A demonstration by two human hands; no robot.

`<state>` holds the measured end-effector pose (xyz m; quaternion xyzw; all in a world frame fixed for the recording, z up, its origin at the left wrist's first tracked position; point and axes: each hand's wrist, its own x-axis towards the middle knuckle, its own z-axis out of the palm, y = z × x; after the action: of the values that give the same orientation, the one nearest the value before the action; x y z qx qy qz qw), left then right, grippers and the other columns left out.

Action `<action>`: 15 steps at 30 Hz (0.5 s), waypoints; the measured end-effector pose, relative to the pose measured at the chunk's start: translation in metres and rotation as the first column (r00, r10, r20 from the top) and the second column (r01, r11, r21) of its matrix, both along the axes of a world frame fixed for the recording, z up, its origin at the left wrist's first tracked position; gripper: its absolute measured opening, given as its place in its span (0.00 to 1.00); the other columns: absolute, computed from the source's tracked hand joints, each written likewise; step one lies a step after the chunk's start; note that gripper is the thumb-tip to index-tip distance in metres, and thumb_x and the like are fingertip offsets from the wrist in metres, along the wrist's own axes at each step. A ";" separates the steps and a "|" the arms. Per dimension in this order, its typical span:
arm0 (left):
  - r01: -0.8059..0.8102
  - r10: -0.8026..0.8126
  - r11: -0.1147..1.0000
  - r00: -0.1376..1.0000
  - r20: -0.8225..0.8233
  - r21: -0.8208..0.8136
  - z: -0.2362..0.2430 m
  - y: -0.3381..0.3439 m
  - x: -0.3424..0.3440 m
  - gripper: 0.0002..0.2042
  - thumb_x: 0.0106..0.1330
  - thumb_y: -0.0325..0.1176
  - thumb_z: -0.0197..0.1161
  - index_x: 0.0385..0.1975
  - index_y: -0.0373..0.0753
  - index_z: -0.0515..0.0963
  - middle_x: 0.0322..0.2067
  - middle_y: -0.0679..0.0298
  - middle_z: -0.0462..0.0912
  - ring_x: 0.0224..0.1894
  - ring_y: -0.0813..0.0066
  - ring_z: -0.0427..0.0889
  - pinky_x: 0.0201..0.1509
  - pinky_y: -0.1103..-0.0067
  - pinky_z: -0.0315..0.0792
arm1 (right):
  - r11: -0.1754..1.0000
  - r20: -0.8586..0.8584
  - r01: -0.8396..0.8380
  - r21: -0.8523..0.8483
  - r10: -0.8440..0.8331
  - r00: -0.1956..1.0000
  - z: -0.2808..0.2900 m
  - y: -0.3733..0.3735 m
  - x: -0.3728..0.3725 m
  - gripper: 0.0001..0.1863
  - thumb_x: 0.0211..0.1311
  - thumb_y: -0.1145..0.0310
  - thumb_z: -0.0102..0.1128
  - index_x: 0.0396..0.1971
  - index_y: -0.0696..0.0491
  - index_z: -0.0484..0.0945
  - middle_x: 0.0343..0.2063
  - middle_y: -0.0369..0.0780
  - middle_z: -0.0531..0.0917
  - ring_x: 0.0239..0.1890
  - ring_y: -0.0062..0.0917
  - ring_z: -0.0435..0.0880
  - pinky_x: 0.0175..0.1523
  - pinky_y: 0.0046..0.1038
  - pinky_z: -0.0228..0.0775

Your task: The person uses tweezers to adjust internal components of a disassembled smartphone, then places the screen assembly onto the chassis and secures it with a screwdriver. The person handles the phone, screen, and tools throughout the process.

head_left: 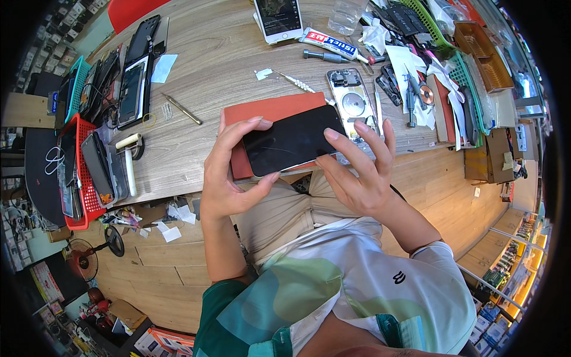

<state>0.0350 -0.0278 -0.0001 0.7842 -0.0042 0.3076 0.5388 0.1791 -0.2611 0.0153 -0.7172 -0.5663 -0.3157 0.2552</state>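
A red basket (pixel 88 199) stood at the left end of a wooden table (pixel 178 154); at its far side, a white phone (pixel 279 18) leaned, screen lit. A brown divided tray (pixel 485 53) sat upper right, a round fan (pixel 81 262) lower left.

At the centre, a flat black rectangular phone screen (pixel 297 137) has a glossy, glass-like face, above a smooth, matt brick-red rectangular mat (pixel 276 107). The grey-brown wood-grain tabletop (pixel 208 50) looks dull. At ten o'clock, a slim bronze-coloured metal tool (pixel 182 109) gleams softly; at nine, a bright red basket (pixel 89 201) is perforated plastic.
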 end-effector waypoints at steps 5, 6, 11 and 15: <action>-0.007 0.007 1.000 1.000 -0.007 0.015 0.002 0.000 0.000 0.42 0.49 0.25 0.80 0.71 0.34 0.74 0.59 0.52 0.87 0.63 0.56 0.86 0.84 0.51 0.53 | 1.000 -0.001 -0.001 0.001 0.001 1.000 0.001 0.000 0.000 0.04 0.59 0.67 0.75 0.33 0.46 0.88 0.68 0.30 0.83 0.74 0.37 0.74 0.82 0.59 0.59; -0.010 0.010 1.000 1.000 -0.011 0.015 0.002 -0.001 0.000 0.42 0.49 0.25 0.80 0.71 0.34 0.74 0.59 0.52 0.87 0.63 0.56 0.86 0.83 0.51 0.53 | 1.000 -0.001 -0.003 0.002 0.003 1.000 0.000 0.000 0.000 0.04 0.59 0.67 0.75 0.33 0.46 0.88 0.67 0.30 0.83 0.74 0.37 0.74 0.82 0.58 0.59; -0.011 0.011 0.999 1.000 0.000 -0.030 0.001 -0.003 0.000 0.43 0.49 0.25 0.80 0.71 0.35 0.74 0.59 0.53 0.87 0.63 0.56 0.86 0.85 0.48 0.48 | 1.000 -0.001 -0.003 0.003 0.003 1.000 0.000 0.000 0.000 0.04 0.59 0.68 0.74 0.32 0.46 0.88 0.67 0.29 0.83 0.74 0.37 0.74 0.81 0.58 0.59; -0.013 0.013 1.000 1.000 -0.008 -0.002 0.001 -0.001 0.000 0.43 0.49 0.26 0.80 0.72 0.35 0.73 0.58 0.53 0.87 0.63 0.57 0.86 0.86 0.45 0.43 | 1.000 0.002 0.000 0.005 -0.001 1.000 0.001 0.000 0.000 0.03 0.58 0.68 0.73 0.32 0.46 0.87 0.67 0.30 0.83 0.74 0.37 0.74 0.81 0.58 0.59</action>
<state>0.0349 -0.0289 0.0013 0.7849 0.0033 0.3080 0.5376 0.1795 -0.2610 0.0159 -0.7163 -0.5656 -0.3182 0.2564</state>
